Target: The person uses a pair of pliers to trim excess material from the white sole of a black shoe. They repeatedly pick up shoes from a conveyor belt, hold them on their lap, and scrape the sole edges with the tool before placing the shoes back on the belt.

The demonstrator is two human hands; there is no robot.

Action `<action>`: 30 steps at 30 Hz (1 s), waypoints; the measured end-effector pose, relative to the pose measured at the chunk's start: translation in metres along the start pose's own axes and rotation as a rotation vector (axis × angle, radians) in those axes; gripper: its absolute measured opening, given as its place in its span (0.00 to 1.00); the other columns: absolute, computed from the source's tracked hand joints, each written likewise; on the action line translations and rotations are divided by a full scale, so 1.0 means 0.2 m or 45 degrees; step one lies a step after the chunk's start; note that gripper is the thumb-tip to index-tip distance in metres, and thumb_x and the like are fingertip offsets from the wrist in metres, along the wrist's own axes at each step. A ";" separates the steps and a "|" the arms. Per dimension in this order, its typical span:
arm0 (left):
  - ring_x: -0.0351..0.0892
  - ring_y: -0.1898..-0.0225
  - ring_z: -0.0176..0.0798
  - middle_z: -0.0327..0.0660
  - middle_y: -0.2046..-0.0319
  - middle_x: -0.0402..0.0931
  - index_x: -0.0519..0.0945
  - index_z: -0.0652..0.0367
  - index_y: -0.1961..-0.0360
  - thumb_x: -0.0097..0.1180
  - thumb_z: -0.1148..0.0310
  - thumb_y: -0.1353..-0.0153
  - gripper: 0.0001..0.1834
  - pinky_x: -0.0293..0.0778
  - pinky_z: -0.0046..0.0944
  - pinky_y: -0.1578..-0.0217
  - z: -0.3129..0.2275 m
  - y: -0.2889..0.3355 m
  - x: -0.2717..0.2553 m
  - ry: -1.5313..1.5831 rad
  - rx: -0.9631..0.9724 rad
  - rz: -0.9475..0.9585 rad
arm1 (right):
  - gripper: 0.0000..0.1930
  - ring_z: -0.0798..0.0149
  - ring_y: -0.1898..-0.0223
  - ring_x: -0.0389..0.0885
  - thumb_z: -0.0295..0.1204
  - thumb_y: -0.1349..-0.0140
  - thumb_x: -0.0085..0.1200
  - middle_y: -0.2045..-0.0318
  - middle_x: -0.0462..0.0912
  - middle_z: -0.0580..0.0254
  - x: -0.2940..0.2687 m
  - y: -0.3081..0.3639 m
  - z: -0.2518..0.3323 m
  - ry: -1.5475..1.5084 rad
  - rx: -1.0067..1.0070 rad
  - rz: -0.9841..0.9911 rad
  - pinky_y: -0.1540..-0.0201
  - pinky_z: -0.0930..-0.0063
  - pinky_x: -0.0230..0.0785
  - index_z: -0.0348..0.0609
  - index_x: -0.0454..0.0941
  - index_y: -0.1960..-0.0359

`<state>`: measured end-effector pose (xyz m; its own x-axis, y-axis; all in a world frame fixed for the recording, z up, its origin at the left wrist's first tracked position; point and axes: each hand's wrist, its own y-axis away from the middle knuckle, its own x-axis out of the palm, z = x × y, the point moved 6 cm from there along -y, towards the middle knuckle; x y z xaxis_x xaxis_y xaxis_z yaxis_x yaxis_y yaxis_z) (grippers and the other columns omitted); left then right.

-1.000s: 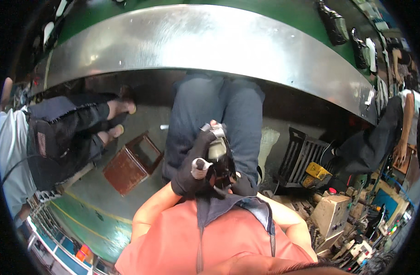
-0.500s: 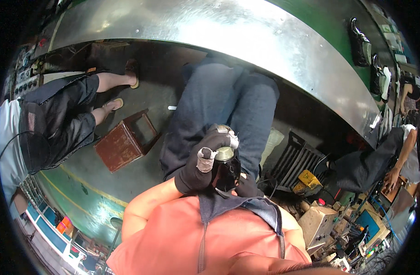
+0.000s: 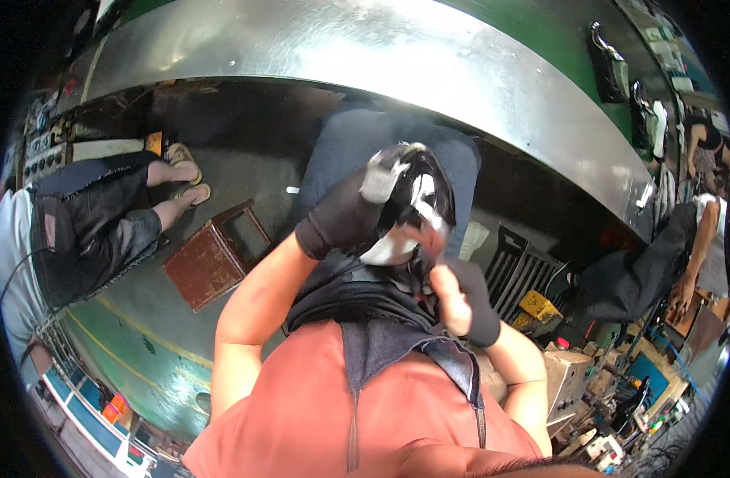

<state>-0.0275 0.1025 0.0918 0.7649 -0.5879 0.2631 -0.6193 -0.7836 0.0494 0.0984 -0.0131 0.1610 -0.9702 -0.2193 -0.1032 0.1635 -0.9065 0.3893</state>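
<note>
A glossy black shoe [image 3: 442,177] is above my lap, with a pale, light-catching area at its near end. My left hand [image 3: 373,187], in a dark glove with pale tape around the fingertips, is closed on its left side. Close by on the right is my right hand [image 3: 458,299], in a dark glove that leaves the thumb bare. Its fingers are curled, and a blurred reddish-brown shape [image 3: 430,240] shows between it and the shoe. I cannot make out what this hand holds.
Ahead runs a metal bench edge [image 3: 301,44] beside a green surface carrying black shoes [image 3: 612,70]. A brown wooden stool [image 3: 205,267] stands on the left, near a person in dark shorts [image 3: 102,199]. To the right are a dark slatted crate [image 3: 524,271], a yellow pedal [image 3: 538,309] and another seated person.
The shoe and my left hand have moved away from my body, and the shoe has turned. My right hand has come out from the waist to the shoe's right. The person at left shifted their feet.
</note>
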 end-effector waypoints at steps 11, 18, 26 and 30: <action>0.73 0.41 0.44 0.53 0.45 0.75 0.73 0.67 0.43 0.55 0.69 0.36 0.22 0.68 0.38 0.42 0.38 0.17 -0.11 -0.337 -0.359 -0.220 | 0.30 0.68 0.79 0.78 0.56 0.29 0.30 0.80 0.79 0.61 -0.17 -0.25 -0.45 -0.462 0.636 0.075 0.72 0.78 0.70 0.43 0.77 0.59; 0.64 0.35 0.53 0.61 0.39 0.66 0.63 0.72 0.37 0.63 0.64 0.43 0.38 0.61 0.43 0.36 0.40 0.38 0.12 -0.724 -0.182 -0.500 | 0.24 0.71 0.66 0.79 0.46 0.26 0.37 0.66 0.83 0.66 -0.20 -0.29 -0.55 -0.250 0.154 0.165 0.60 0.74 0.72 0.37 0.78 0.56; 0.64 0.35 0.57 0.61 0.39 0.66 0.65 0.71 0.38 0.59 0.63 0.41 0.34 0.59 0.46 0.36 0.48 0.41 0.18 -0.801 -0.087 -0.619 | 0.22 0.49 0.75 0.79 0.47 0.34 0.50 0.78 0.78 0.46 -0.24 -0.28 -0.26 1.118 -0.008 0.403 0.70 0.59 0.69 0.39 0.78 0.72; 0.64 0.35 0.56 0.61 0.39 0.65 0.64 0.69 0.37 0.59 0.63 0.40 0.34 0.61 0.45 0.37 0.56 0.35 0.12 -0.740 -0.061 -0.612 | 0.22 0.42 0.81 0.76 0.48 0.36 0.51 0.82 0.77 0.48 -0.26 -0.37 -0.35 1.296 -0.322 0.154 0.78 0.55 0.67 0.42 0.76 0.78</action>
<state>-0.0325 0.0110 -0.0073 0.9149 -0.2053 -0.3477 -0.1908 -0.9787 0.0757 0.1490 0.0393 0.0739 -0.3567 -0.4062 -0.8413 0.3953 -0.8816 0.2580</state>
